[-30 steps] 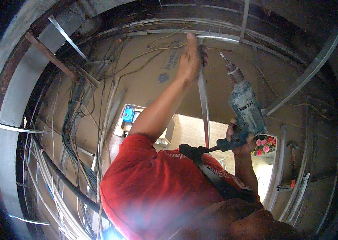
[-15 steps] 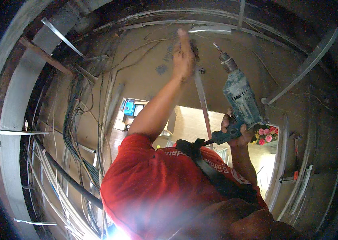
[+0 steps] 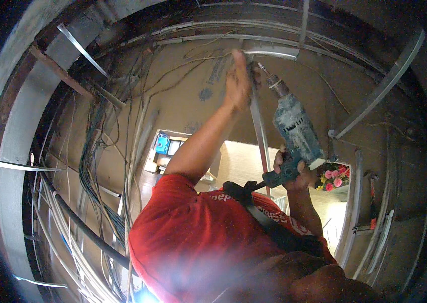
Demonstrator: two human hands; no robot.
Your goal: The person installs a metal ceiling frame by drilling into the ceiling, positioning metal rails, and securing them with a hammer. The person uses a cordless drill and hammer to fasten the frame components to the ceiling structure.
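One drill (image 3: 297, 126), nose up, and my right hand (image 3: 293, 169) was clamped round its handle, down under the body! The bit (image 3: 264, 69) slanted up and left from the drill, its tip right beside my left hand (image 3: 238, 83); touching or not, I couldn't tell. That left hand was up past the drill's nose, thumb stretched high, the other fingers mostly hidden, so whether they were gripping anything I couldn't tell either. Left of the drill ran the long metal strip (image 3: 258, 126), top end up by my left hand, and above the drill's nose sat a bright curved metal piece (image 3: 274, 52).

Now the tricky part, as I judged it: fingers that near the bit called for easing clear before any spin. The drill leaned, so doing it well meant squaring it to the spot, wrist firm behind, push straight along the bit, slow start against skating. And the cord (image 3: 258, 186), off the handle's end toward my black strap (image 3: 269, 219), was worth keeping slack!
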